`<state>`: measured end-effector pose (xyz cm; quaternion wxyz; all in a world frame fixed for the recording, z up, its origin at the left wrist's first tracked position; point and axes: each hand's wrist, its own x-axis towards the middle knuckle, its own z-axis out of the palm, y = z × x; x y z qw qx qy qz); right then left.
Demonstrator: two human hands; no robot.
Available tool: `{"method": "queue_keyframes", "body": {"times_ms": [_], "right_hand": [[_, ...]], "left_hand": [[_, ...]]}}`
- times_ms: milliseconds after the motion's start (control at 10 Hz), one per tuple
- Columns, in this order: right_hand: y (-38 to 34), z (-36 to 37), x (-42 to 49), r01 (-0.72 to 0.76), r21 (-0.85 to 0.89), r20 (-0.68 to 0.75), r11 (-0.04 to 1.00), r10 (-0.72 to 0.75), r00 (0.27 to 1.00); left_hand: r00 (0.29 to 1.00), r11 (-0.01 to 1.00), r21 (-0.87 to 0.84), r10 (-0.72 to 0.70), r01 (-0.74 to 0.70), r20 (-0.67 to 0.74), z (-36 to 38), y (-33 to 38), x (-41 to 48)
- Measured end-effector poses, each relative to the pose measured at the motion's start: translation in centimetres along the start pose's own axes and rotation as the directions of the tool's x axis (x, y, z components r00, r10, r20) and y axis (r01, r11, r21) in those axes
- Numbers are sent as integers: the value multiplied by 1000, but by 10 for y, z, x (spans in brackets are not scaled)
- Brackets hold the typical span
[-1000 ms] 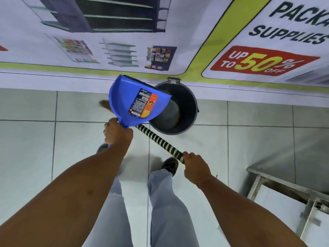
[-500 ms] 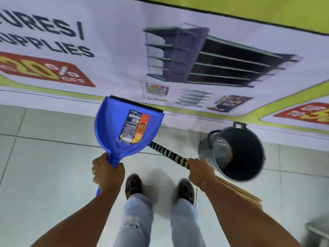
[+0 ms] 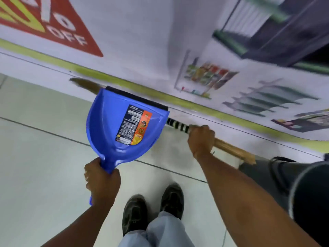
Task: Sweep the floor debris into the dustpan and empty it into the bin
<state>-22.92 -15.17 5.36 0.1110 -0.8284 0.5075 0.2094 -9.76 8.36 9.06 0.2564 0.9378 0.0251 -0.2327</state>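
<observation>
Dustpan (image 3: 122,125): blue, held up off the tiled floor (image 3: 35,148), underside label facing the camera.
Left hand (image 3: 101,180): clenched round the dustpan's handle.
Right hand (image 3: 201,139): wrapped round the broom (image 3: 178,126), its bristles behind the pan.
Bin (image 3: 284,184): far right, behind the right arm.
Risk: the trailing broom end could clip the bin and tip it.

View swung left: bin (image 3: 306,191) now at the right edge, partly cut off. Dustpan (image 3: 124,125) has moved away from it. Frame more blurred.
</observation>
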Motion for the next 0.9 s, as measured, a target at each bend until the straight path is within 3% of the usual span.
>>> {"method": "queue_keyframes", "body": {"times_ms": [100,300,500,700,900], "right_hand": [[7,53,43,-128,48,-5,991,129,992],[10,91,54,-168,295,-6,941,177,984],[14,95,-36,-183,376,110,908,153,982],[29,116,-77,-202,310,183,929,150,972],[15,86,-95,-211,347,180,914,156,971]], "left_hand": [[1000,999,38,-1,0,16,46,-43,18],[986,990,141,3,-27,169,93,-79,13],[944,978,209,-42,-29,328,109,-67,-4],[885,946,315,-78,-80,459,140,-49,-3],[814,909,379,-85,-172,574,118,-39,-3]]}}
